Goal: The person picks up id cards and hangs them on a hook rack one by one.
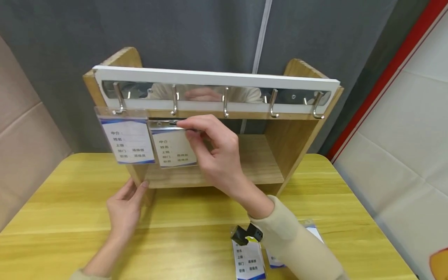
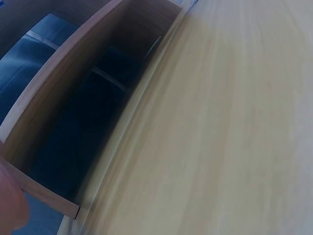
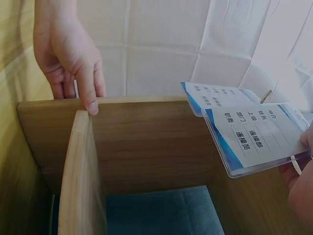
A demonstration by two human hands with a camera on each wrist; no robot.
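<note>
In the head view my right hand (image 1: 218, 155) pinches the top edge of a clear badge holder (image 1: 175, 151) with a printed white and blue card inside. That badge hangs just below the second metal hook (image 1: 174, 100) from the left. Whether its slot is on the hook cannot be told. Beside it another badge holder (image 1: 129, 142) hangs at the leftmost hook (image 1: 119, 99). My left hand (image 1: 124, 208) holds the lower left side panel of the wooden shelf rack (image 1: 304, 132), thumb on the front. The right wrist view shows the held badge (image 3: 257, 134) tilted above the rack.
Three more hooks, including the rightmost one (image 1: 317, 105), line the mirrored strip. On the yellow wood-grain table (image 1: 189, 221) lie a badge (image 1: 249, 260) and another badge (image 1: 274, 260) partly under my right sleeve. A grey curtain (image 1: 196, 35) stands behind the rack.
</note>
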